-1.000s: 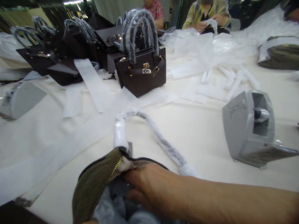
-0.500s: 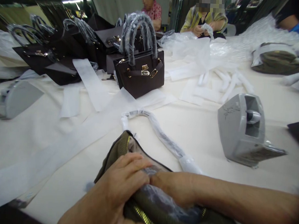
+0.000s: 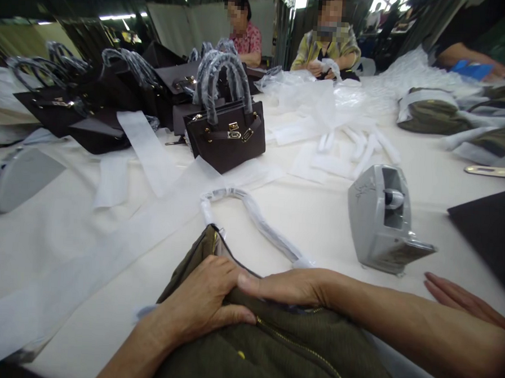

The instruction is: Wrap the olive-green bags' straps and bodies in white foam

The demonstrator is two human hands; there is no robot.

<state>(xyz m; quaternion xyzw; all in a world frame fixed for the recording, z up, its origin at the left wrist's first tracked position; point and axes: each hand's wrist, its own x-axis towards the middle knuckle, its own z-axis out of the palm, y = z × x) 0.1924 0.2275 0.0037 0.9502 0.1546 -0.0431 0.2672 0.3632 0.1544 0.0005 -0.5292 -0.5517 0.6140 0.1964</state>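
Note:
An olive green corduroy bag (image 3: 277,354) with a gold zip lies at the table's near edge. My left hand (image 3: 199,304) is curled over its top left corner, gripping the fabric. My right hand (image 3: 285,286) meets it from the right. Its thumb lies along the bag's top edge and its fingers are tucked out of sight into the opening, pinching that edge. The bag's handle (image 3: 251,217), wrapped in clear film and white paper, arcs out onto the table beyond my hands.
A grey tape dispenser (image 3: 380,218) stands to the right, another (image 3: 16,179) at far left. A dark brown handbag (image 3: 225,134) stands mid-table, with more dark bags (image 3: 83,107) behind it at left. White paper strips (image 3: 153,150) lie about. Another person's hand (image 3: 462,296) rests near right. Two people sit opposite.
My right hand has come out of the stuffing inside the bag. My left hand has come up onto the bag. The opening is now pressed nearly closed and the plastic stuffing no longer shows.

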